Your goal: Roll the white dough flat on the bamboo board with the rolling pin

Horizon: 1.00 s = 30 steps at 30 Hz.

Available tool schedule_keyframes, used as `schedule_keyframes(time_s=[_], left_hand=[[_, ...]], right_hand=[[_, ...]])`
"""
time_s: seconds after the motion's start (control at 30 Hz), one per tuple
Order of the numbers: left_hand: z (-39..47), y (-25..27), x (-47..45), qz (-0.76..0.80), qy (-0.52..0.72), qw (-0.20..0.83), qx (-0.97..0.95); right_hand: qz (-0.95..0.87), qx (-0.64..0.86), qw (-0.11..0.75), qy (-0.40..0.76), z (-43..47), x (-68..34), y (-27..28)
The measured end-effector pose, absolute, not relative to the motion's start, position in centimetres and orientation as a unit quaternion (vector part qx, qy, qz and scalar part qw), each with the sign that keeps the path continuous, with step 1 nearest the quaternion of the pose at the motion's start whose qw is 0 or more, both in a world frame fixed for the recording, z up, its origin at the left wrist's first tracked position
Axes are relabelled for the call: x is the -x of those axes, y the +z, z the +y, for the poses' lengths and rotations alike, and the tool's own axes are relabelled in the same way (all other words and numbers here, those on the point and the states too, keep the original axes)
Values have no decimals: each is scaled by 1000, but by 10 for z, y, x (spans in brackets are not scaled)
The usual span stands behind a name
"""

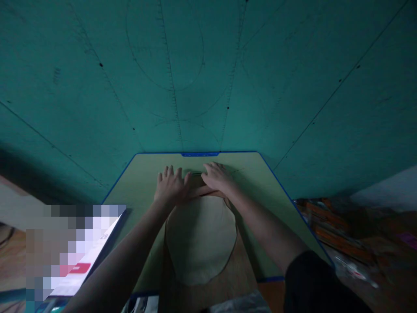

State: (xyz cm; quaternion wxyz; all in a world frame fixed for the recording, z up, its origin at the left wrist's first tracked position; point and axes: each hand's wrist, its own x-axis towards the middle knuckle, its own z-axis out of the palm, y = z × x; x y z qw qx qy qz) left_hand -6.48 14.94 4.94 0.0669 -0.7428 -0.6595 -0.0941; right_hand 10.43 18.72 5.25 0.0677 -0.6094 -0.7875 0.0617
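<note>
Head view shows us, left to right, our left hand (172, 186) spread near centre, a pale round sheet (202, 239) on a wooden board (238, 271) at lower centre, and our right hand (217, 176), whose grip we cannot tell.

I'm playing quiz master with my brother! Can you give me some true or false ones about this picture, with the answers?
1. The pale sheet is square. False: it is roundish.
2. The left hand and right hand are near the sheet's far edge. True.
3. The hands are clasped together. False: there is a gap between them.
4. Part of a wooden board shows beside the sheet. True.
5. The pale green surface has a red border. False: its border is blue.
</note>
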Motion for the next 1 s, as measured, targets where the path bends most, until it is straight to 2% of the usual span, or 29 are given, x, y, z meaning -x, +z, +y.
schedule_keyframes(time_s=[0.23, 0.5, 0.63, 0.9, 1.0], left_hand=[[56, 24, 60, -576, -131, 117, 798], [-27, 10, 79, -460, -203, 150, 851], [-10, 11, 83, -449, -182, 141, 863], [86, 32, 65, -532, -105, 82, 836], [91, 34, 66, -527, -104, 67, 841]], right_hand=[[-835, 537, 118, -15, 81, -135, 38], [-851, 500, 160, 1, -17, -167, 31], [-854, 494, 161, -1, -9, -170, 26], [-838, 528, 138, 3, 90, -156, 33], [-827, 527, 193, 39, 100, -159, 36]])
